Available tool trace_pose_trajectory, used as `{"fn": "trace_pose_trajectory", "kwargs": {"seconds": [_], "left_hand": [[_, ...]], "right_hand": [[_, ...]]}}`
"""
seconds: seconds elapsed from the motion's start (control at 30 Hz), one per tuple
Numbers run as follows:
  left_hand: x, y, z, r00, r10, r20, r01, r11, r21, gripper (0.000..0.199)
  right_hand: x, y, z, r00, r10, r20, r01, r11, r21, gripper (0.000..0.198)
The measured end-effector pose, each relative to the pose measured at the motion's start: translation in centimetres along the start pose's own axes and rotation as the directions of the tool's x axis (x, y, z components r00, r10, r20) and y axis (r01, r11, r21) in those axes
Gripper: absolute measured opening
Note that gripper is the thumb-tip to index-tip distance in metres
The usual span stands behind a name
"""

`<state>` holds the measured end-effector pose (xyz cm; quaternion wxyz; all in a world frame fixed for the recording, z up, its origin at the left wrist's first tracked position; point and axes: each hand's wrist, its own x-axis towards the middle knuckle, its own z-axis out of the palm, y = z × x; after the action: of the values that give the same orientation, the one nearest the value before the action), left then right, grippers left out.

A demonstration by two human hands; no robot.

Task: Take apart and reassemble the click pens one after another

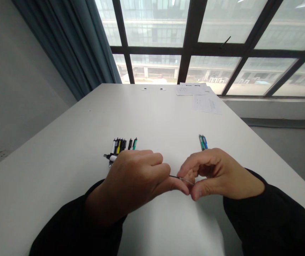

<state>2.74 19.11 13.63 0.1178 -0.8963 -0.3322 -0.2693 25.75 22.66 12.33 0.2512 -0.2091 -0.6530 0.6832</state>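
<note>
My left hand [139, 177] is closed with its thumb stretched out to the right, and it holds a thin dark rod like a pen refill [174, 176]. Toward my right hand the rod passes into a fine, pale, slightly bent end [186, 180], perhaps a spring. My right hand [213, 174] curls around this end, with thumb and fingertips at it; the exact contact is partly hidden. Beside my left hand a black and white pen [111, 156] sticks out sideways; whether it is held or lying there I cannot tell.
Beyond my left hand lies a row of several pens [119, 145], with a green pen [134, 143] at its right end. Blue and green pens [203, 141] lie behind my right hand. Paper sheets [195, 89] rest at the far edge of the white table [147, 117], before the window.
</note>
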Motion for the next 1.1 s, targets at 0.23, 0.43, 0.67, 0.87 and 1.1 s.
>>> {"fn": "trace_pose_trajectory", "kwargs": {"seconds": [0.23,0.43,0.67,0.87,1.1], "left_hand": [[0.1,-0.1,-0.2,1.0,0.025,0.013,-0.025,1.0,0.016,0.057],[0.3,-0.1,-0.4,0.999,0.04,-0.001,-0.04,0.999,0.021,0.057],[0.1,-0.1,-0.3,0.998,0.03,0.05,-0.031,0.999,0.012,0.057],[-0.4,-1.8,1.5,0.958,-0.219,0.187,0.235,0.97,-0.063,0.054],[-2.9,-0.5,4.8,0.768,-0.484,0.421,0.64,0.537,-0.55,0.05]], "right_hand": [[-0.2,0.3,-0.2,1.0,-0.01,0.015,0.01,1.0,-0.001,0.039],[-0.2,0.3,-0.2,0.999,0.013,0.039,-0.013,1.0,-0.017,0.042],[-0.5,0.1,0.0,0.995,0.023,0.098,-0.019,0.999,-0.044,0.043],[0.2,2.5,-1.1,0.993,0.09,-0.075,-0.117,0.763,-0.635,0.032],[-0.3,10.0,-0.8,0.951,0.223,-0.216,-0.296,0.438,-0.849,0.037]]}}
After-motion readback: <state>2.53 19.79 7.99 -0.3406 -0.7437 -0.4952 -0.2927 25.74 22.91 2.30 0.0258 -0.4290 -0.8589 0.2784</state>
